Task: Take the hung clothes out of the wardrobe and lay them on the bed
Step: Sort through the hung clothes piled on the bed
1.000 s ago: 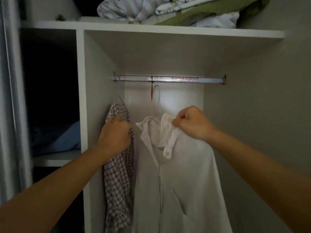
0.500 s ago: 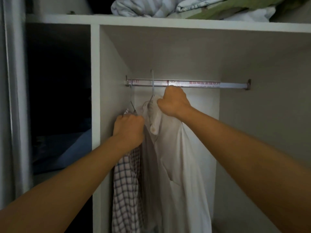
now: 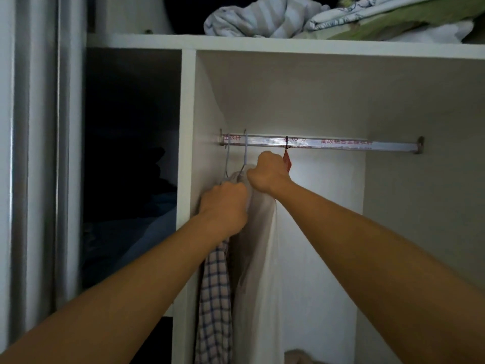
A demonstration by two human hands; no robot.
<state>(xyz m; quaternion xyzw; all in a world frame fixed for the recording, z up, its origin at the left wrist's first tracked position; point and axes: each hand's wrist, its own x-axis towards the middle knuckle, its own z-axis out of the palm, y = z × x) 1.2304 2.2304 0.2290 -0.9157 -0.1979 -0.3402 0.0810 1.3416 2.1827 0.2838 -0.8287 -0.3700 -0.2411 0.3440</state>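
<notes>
Two shirts hang at the left end of the wardrobe rail (image 3: 341,146). A checked shirt (image 3: 215,298) is on the left and a white shirt (image 3: 258,258) hangs beside it, each on a thin wire hanger hooked over the rail. My left hand (image 3: 224,206) grips the top of the checked shirt at its hanger. My right hand (image 3: 267,173) grips the white shirt's shoulder just under the rail. The collars are hidden behind both fists.
A small red tag (image 3: 287,158) dangles from the rail beside my right hand. Folded bedding (image 3: 275,17) lies on the top shelf. A dark left compartment (image 3: 131,166) holds blue fabric. The sliding door frame (image 3: 39,153) stands at far left.
Both hands rose and moved left with the shirts. The hanger hooks now sit over the rail at its left end. The white shirt turned edge-on.
</notes>
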